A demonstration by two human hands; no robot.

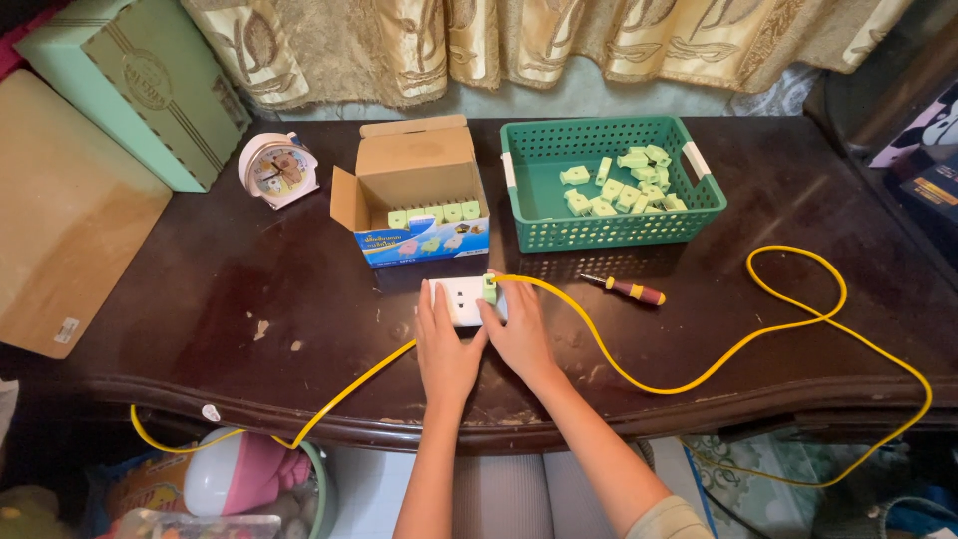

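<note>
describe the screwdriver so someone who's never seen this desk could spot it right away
Start at the green basket on the dark wooden table. Just in front of its right half lies the screwdriver, beside the yellow cable. It is the only hand tool there, with a red-and-yellow handle.

The dark wooden desk (249, 289) has worn, chipped spots near its front edge. At about 12 o'clock stands an open cardboard box (414, 190) with a blue front, and a row of pale green plugs (434, 214) is inside it. At 1 o'clock is a green plastic basket (539, 190) with white handles, holding a heap of loose green plugs (627, 185). A screwdriver (627, 290) with a red and yellow handle lies just in front of the basket. At 10 o'clock a small pink alarm clock (277, 168) stands tilted. Far left is a mint green box (140, 85), beside a light brown board (65, 215). Golden curtains (499, 40) hang behind the desk.
</note>
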